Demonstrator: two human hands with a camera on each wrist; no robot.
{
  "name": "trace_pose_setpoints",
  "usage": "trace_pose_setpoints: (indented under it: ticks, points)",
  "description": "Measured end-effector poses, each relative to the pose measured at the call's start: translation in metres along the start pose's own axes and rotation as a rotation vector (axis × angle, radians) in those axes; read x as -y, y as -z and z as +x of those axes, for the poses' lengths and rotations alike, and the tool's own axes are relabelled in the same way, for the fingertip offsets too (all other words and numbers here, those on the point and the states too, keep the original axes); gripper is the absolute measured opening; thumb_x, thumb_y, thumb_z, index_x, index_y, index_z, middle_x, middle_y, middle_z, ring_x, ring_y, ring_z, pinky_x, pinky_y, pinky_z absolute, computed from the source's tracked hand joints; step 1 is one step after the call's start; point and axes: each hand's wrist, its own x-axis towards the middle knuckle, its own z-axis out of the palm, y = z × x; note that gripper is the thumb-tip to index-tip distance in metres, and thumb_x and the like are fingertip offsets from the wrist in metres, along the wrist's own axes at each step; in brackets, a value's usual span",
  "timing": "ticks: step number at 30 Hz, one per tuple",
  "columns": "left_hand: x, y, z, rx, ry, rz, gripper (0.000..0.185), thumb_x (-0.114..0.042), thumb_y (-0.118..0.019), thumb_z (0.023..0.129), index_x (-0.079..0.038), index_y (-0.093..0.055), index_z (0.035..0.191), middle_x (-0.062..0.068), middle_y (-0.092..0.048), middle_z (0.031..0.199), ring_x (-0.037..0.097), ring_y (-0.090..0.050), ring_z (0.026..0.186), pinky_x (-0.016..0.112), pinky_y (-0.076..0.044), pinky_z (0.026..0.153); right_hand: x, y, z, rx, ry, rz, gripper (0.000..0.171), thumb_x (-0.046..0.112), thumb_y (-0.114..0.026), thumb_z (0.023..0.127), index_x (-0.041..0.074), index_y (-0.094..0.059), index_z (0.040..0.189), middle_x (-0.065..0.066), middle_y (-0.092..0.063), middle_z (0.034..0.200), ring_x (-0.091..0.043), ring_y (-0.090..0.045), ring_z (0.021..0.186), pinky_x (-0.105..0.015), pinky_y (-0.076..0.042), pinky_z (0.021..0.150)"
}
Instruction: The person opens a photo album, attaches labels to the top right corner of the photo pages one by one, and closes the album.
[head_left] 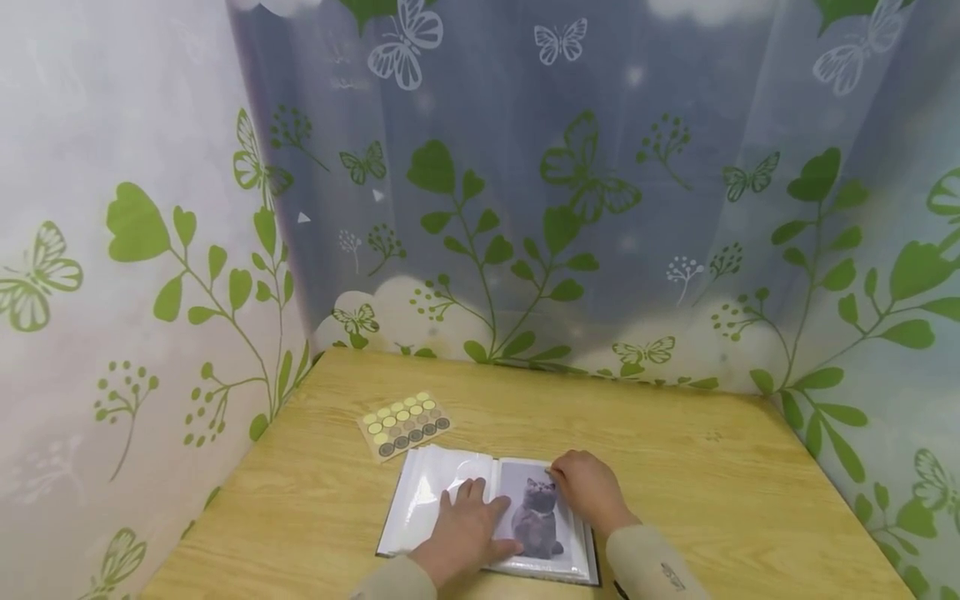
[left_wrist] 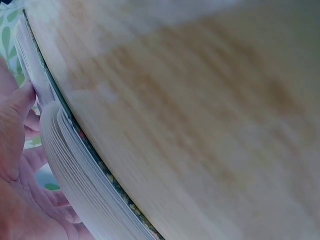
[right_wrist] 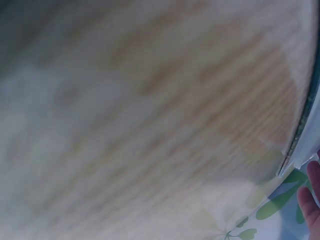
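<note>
A photo album (head_left: 450,467) lies open on the table, its right page showing a cat photo (head_left: 534,525) under clear plastic. My left hand (head_left: 468,525) rests with fingers spread over the inner side of the pages, thumb on the photo's lower left. In the left wrist view the left hand (left_wrist: 20,150) is beside the stacked page edges (left_wrist: 80,170). At the photo's upper right corner, my right hand (head_left: 592,487) has bent fingers and pinches a small yellowish piece, mostly hidden by the fingertips. The right wrist view catches only finger ends (right_wrist: 311,197) by the album cover (right_wrist: 300,130).
A sheet of round stickers (head_left: 405,425), yellow, brown and dark grey, lies just beyond the album's left page. The wooden table (head_left: 712,483) meets curtains (head_left: 487,250) printed with leaves and butterflies at the back and sides.
</note>
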Motion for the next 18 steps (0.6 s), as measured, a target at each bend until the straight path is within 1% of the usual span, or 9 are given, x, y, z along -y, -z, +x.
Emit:
trace_pose_setpoints:
  ticks: [3,7,11,14,18]
  points:
    - [0.000,0.000,0.000,-0.003,-0.001,-0.011,0.073,-0.069,-0.065,0.080,-0.021,-0.060,0.135,0.023,-0.048,0.141,0.041,-0.043,0.131,0.067,-0.037,0.101,0.000,0.001,-0.002,-0.016,0.069,-0.039,0.004,0.013,-0.076,0.086,0.012,-0.075,0.082,0.001,-0.065,0.080,-0.020,-0.062,0.075,-0.039,-0.055,0.067]
    - [0.000,0.001,0.000,-0.011,-0.003,-0.016,0.072,-0.067,-0.066,0.080,-0.020,-0.060,0.134,0.023,-0.048,0.140,0.041,-0.044,0.131,0.067,-0.037,0.101,0.002,0.003,-0.006,-0.019,0.128,-0.081,0.004,0.010,-0.073,0.088,0.012,-0.075,0.085,-0.002,-0.064,0.082,-0.022,-0.061,0.076,-0.040,-0.055,0.069]
    - [-0.001,0.002,0.000,-0.011,-0.002,-0.014,0.072,-0.067,-0.067,0.080,-0.020,-0.061,0.134,0.023,-0.049,0.139,0.041,-0.044,0.131,0.067,-0.037,0.101,0.005,0.004,-0.009,-0.001,0.154,-0.107,0.005,0.009,-0.071,0.089,0.011,-0.075,0.091,-0.005,-0.066,0.090,-0.025,-0.063,0.084,-0.043,-0.054,0.077]
    - [-0.001,0.003,-0.001,-0.004,0.001,-0.008,0.072,-0.067,-0.066,0.080,-0.020,-0.060,0.134,0.023,-0.049,0.140,0.041,-0.044,0.131,0.066,-0.037,0.101,0.008,0.005,-0.013,0.014,0.172,-0.097,0.006,0.012,-0.072,0.088,0.009,-0.073,0.093,-0.007,-0.067,0.097,-0.027,-0.063,0.092,-0.046,-0.053,0.084]
    - [-0.001,0.003,0.000,0.001,0.000,-0.002,0.072,-0.067,-0.066,0.081,-0.020,-0.060,0.135,0.023,-0.049,0.140,0.041,-0.044,0.131,0.066,-0.038,0.101,0.012,0.006,-0.018,0.065,0.174,-0.082,0.018,0.023,-0.069,0.092,0.006,-0.071,0.099,-0.010,-0.066,0.104,-0.030,-0.063,0.099,-0.048,-0.051,0.089]
